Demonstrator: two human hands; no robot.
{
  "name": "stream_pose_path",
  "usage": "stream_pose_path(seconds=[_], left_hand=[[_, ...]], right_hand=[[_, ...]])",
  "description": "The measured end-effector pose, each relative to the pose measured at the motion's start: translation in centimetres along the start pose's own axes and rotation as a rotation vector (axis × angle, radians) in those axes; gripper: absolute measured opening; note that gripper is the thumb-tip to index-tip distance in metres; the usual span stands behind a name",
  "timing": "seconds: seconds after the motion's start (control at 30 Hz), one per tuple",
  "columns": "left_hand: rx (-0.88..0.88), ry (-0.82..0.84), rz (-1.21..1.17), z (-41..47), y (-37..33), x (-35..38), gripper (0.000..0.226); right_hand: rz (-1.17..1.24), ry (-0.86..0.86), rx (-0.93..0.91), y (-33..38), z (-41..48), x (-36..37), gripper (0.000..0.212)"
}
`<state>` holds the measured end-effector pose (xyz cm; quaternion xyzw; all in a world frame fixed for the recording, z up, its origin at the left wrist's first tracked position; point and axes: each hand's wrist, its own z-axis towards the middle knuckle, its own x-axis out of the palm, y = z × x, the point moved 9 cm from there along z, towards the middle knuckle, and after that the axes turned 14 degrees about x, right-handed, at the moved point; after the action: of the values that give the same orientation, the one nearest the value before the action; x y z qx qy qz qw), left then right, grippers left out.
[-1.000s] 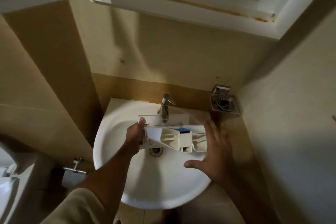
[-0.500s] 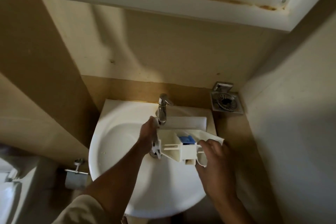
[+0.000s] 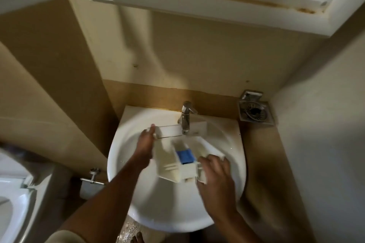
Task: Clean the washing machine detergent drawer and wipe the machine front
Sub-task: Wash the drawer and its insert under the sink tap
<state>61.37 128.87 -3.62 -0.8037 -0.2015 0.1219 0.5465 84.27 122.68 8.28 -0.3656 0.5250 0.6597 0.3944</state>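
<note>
A: Where is the detergent drawer (image 3: 167, 162)?

B: Held tilted over the sink (image 3: 120, 156). Its front panel is up beside the tap (image 3: 185, 117), and its blue insert (image 3: 185, 156) faces up. The picture is too blurred to tell whether water is running.

A: What could go wrong from here?

B: I'd judge 3 things. Wet plastic could slip from the grip and crack on the basin. The front panel sits so close to the tap that a careless swing could knock it. And if the drawer tips further, the blue insert may drop out toward the drain hole.

A: Anything underfoot?

B: The floor below the sink looks wet and a bare foot (image 3: 138, 237) stands there, so more splashing could cause a slip.

A: And the fingers?

B: The left hand (image 3: 145, 144) grips the drawer's left side with its thumb up against the front panel. Its other fingers are hidden beneath. The right hand (image 3: 215, 175) has its fingers (image 3: 205, 161) curled closely over the near right corner. Both hands hold the drawer and nothing else.
</note>
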Motion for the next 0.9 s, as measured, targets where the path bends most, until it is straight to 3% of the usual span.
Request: stream_pose_path(seconds=[0.07,0.2,0.3,0.4,0.5,0.67,0.77,0.9], left_hand=[[-0.009,-0.037,0.022,0.3,0.0,-1.5,0.033],[-0.009,0.126,0.055,-0.3,0.5,1.4,0.027],[-0.018,0.091,0.085,-1.1,0.4,0.5,0.028],[-0.162,0.169,0.038,-2.1,0.8,-1.8,0.040],[-0.318,0.317,-0.016,-4.5,1.2,-2.3,0.048],[-0.444,0.461,-0.128,-7.3,1.7,-1.2,0.044],[-0.466,0.481,-0.162,-8.4,1.9,-0.9,0.044],[-0.412,0.423,-0.130,-8.5,2.0,0.0,0.077]], right_hand=[[0.006,0.028,-0.017,1.2,0.1,0.5,0.072],[0.055,0.043,0.114,-3.8,0.4,-0.3,0.073],[0.064,0.104,-0.036,-5.4,0.7,-0.1,0.079],[0.156,0.223,-0.133,-6.5,1.6,0.3,0.079],[0.174,0.346,-0.176,-7.5,1.8,1.6,0.064],[0.209,0.353,-0.224,-8.8,3.7,0.4,0.058],[0.229,0.416,-0.113,-10.7,5.3,1.4,0.065],[0.350,0.572,0.102,-10.1,7.4,4.4,0.076]])
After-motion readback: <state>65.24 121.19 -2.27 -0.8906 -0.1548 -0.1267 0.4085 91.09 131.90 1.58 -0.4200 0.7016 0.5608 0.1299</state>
